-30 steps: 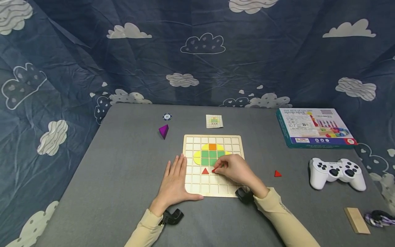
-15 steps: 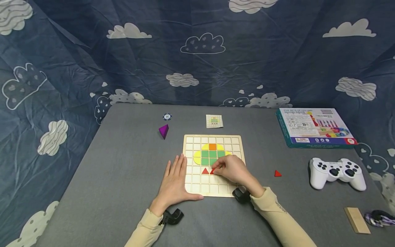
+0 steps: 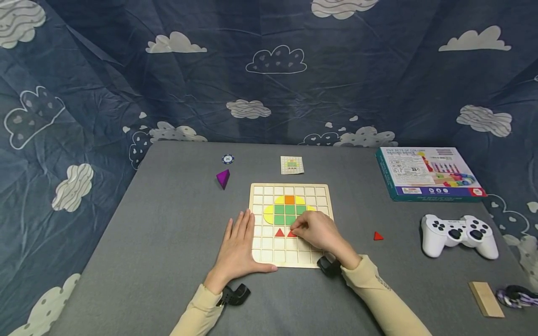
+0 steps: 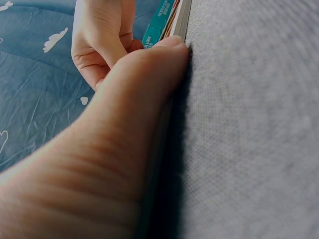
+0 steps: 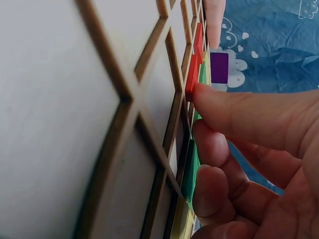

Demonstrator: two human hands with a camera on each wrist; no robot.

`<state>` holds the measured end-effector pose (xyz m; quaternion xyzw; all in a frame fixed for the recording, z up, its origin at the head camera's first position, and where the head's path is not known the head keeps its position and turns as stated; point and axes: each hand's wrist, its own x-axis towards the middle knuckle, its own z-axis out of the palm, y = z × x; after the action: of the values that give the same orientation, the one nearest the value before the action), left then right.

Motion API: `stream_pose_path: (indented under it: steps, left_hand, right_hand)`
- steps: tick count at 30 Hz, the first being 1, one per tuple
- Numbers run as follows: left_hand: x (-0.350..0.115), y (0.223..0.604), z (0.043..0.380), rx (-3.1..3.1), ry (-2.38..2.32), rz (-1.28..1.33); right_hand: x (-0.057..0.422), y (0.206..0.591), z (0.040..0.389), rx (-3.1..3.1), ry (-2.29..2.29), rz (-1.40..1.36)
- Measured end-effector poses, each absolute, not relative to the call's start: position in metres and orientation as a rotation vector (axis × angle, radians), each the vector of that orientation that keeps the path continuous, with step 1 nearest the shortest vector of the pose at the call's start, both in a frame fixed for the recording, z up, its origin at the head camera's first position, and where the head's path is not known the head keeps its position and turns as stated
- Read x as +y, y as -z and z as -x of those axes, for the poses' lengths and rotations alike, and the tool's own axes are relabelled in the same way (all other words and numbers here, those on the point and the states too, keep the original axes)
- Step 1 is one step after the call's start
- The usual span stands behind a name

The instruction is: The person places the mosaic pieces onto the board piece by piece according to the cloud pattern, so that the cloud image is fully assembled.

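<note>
A wooden grid board (image 3: pixel 262 256) lies flat on the grey table. My left hand (image 3: pixel 237 249) rests straight-fingered along its left edge, thumb at the front edge. With thumb and fingertips, my right hand (image 3: pixel 317 228) pinches a red triangle tile (image 3: pixel 291 234) down in a grid square; the right wrist view shows the thumb against this tile (image 5: pixel 191 77). Directly left of it sits another red triangle tile (image 3: pixel 279 232). Above them are green square tiles (image 3: pixel 279 220), an orange square tile (image 3: pixel 289 199) and yellow curved tiles (image 3: pixel 268 215). The right hand hides part of the pattern.
Behind the board lies a small pattern card (image 3: pixel 292 165). A purple pyramid (image 3: pixel 223 179) and a poker chip (image 3: pixel 228 159) are back left. Rightward are a loose red triangle (image 3: pixel 378 236), a boxed set (image 3: pixel 428 172), a white game controller (image 3: pixel 459 234) and a wooden block (image 3: pixel 486 299).
The right hand has shifted slightly, and the red triangle in its fingers now lies flatter in the square, more of it showing. The left hand stays in place.
</note>
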<state>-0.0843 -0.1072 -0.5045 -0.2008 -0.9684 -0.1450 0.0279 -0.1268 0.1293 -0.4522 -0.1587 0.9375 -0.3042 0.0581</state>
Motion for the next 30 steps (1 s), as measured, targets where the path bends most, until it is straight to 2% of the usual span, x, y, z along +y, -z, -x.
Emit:
stream_pose_path:
  steps: [10, 18, 25, 30]
  left_hand:
    - [-0.107, 0.505, 0.084, -2.991, 0.473, 0.625]
    - [-0.108, 0.504, 0.084, -2.982, 0.508, 0.626]
    - [-0.108, 0.504, 0.084, -2.981, 0.488, 0.627]
    - [-0.108, 0.505, 0.084, -2.971, 0.496, 0.629]
  right_hand:
    - [0.156, 0.450, 0.118, 2.804, 1.008, 0.586]
    - [0.205, 0.443, 0.109, 3.006, 1.040, 0.408]
    - [0.251, 0.440, 0.102, 3.161, 0.925, 0.148]
    - [0.276, 0.450, 0.098, 3.158, 0.867, 0.063]
